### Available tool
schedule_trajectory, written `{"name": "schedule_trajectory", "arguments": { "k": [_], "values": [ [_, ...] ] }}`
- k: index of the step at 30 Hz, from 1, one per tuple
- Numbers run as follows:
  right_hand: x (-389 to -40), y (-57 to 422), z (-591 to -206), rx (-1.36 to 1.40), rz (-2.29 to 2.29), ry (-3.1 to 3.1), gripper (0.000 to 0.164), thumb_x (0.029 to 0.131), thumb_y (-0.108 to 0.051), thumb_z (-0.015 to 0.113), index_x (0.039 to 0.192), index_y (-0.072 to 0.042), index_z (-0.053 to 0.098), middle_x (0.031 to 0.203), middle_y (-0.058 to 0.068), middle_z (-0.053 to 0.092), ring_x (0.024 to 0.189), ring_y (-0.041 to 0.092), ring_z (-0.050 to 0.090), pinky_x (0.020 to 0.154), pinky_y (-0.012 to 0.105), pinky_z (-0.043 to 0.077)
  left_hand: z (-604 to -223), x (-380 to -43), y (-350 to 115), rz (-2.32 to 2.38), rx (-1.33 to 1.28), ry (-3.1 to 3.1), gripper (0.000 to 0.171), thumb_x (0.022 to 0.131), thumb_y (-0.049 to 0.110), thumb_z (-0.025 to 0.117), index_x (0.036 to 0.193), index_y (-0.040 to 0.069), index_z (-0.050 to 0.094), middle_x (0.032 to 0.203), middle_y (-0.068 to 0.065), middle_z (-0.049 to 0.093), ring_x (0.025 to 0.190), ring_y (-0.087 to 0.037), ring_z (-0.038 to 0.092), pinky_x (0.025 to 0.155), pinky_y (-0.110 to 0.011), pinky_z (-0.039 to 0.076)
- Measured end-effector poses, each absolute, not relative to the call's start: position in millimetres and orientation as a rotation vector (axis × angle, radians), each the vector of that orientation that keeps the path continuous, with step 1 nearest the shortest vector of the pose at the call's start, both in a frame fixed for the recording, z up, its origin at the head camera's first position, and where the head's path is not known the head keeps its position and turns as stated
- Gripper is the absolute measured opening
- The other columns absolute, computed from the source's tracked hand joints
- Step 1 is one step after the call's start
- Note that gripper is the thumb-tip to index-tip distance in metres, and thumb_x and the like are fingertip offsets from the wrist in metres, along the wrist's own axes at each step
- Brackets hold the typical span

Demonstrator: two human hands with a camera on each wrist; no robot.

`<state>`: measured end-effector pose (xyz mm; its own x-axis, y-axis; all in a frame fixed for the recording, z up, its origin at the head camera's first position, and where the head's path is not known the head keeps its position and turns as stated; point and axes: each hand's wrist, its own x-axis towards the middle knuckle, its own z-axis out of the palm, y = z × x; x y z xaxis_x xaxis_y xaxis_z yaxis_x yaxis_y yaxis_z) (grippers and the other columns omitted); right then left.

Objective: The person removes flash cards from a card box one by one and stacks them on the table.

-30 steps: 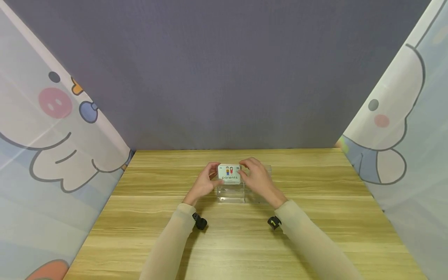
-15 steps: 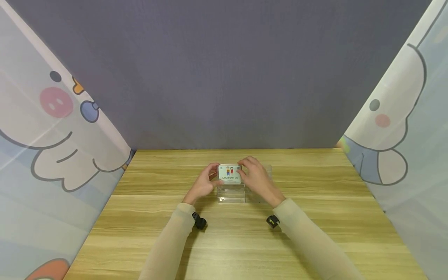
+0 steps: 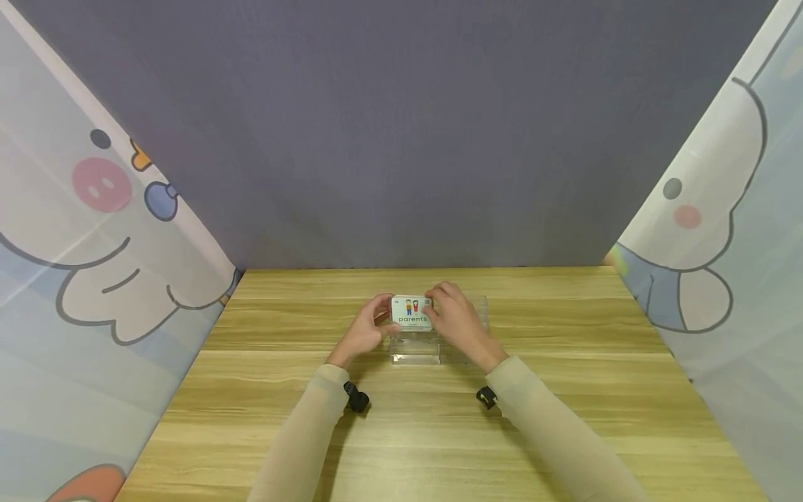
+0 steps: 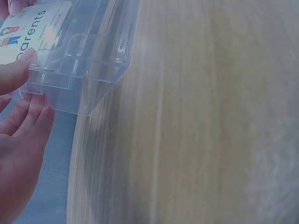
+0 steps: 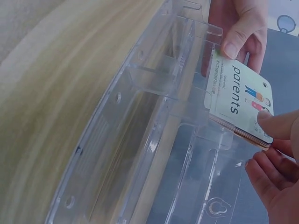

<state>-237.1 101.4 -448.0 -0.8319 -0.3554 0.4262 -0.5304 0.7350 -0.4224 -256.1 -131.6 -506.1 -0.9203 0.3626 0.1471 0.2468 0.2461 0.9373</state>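
A stack of flash cards (image 3: 406, 322), its top card printed "parents" with two cartoon figures, stands in the upper slot of a clear plastic card holder (image 3: 415, 353). My left hand (image 3: 364, 333) grips the stack's lower left corner, thumb in front and fingers behind. At the upper right corner, my right hand (image 3: 463, 326) pinches the cards between thumb and fingers. In the right wrist view the cards (image 5: 229, 100) show as several layers at their edge, partly inside the clear pocket. The left wrist view shows the left thumb close by the holder's end (image 4: 100, 84).
The holder stands on a wood-grain table (image 3: 414, 432), with further clear tiers below the cards and to the right. A grey partition (image 3: 401, 139) rises behind the table. Cartoon-print curtains (image 3: 100, 279) hang at both sides.
My right wrist has shifted slightly to the left. Both hands keep their hold, and the cards stay in the same place in the holder.
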Motion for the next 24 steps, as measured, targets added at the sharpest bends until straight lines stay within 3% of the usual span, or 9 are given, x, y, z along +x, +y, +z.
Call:
{"name": "schedule_trajectory", "arguments": {
  "k": [13, 24],
  "values": [
    [-236.6, 99.0, -447.0, 0.665, 0.847, -2.590, 0.017, 0.091, -0.002, 0.075, 0.107, 0.001, 0.070, 0.102, 0.009, 0.066, 0.092, 0.022, 0.061, 0.075, 0.032, 0.058, -506.9, -253.6, -131.7, 1.824, 0.614, 2.392, 0.067, 0.087, -0.009, 0.073, 0.147, 0.002, 0.046, 0.135, -0.018, 0.058, 0.132, -0.036, 0.052, 0.118, -0.045, 0.038],
    [-238.0, 98.9, -447.0, 0.572, 0.966, -2.608, 0.020, 0.093, -0.002, 0.072, 0.112, 0.000, 0.070, 0.100, 0.009, 0.067, 0.088, 0.021, 0.065, 0.074, 0.031, 0.061, -506.3, -251.7, -127.5, 1.819, 0.554, 2.402, 0.065, 0.088, -0.010, 0.071, 0.147, 0.002, 0.045, 0.136, -0.017, 0.056, 0.134, -0.035, 0.050, 0.119, -0.045, 0.036]
  ]
}}
